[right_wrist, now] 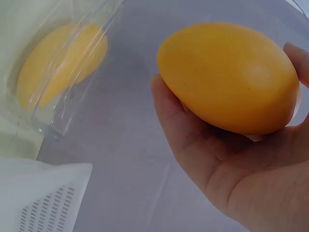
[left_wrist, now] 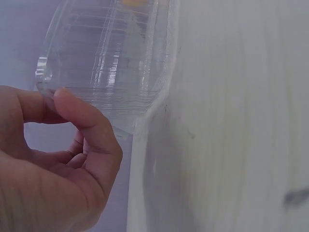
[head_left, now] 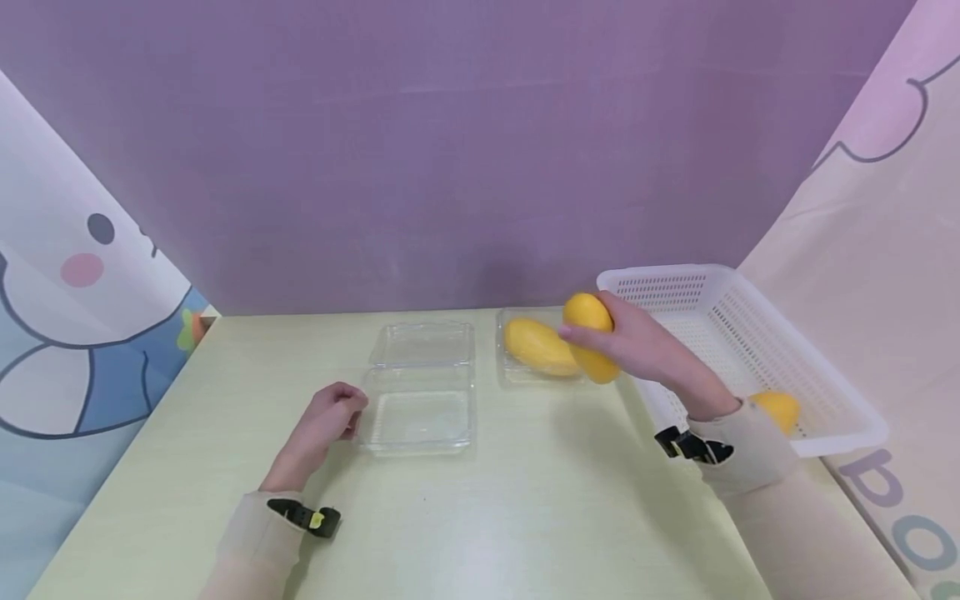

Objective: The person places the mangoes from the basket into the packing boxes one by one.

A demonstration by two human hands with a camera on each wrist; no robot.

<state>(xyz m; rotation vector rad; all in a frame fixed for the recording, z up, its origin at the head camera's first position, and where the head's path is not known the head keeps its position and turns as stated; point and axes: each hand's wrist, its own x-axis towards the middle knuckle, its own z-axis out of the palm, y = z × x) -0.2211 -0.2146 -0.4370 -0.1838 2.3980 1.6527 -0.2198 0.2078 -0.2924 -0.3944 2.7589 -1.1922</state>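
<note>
My right hand (head_left: 648, 342) grips a yellow mango (head_left: 588, 314) above the table, fingers and thumb curled round it. In the right wrist view the held mango (right_wrist: 227, 77) shows whole and smooth. Behind it, a second mango (head_left: 534, 346) lies in a clear plastic box (head_left: 512, 377). On the left, my left hand (head_left: 327, 421) pinches the left edge of an unfolded clear clamshell box (head_left: 420, 417). The left wrist view shows thumb and forefinger together on the rim of this clear box (left_wrist: 111, 72).
A white perforated basket (head_left: 840, 400) stands to the right, with another mango (head_left: 780, 408) inside, partly behind my right sleeve. The pale table (head_left: 450, 533) meets a purple backdrop (head_left: 420, 167) at its far edge. Printed cloths hang on both sides.
</note>
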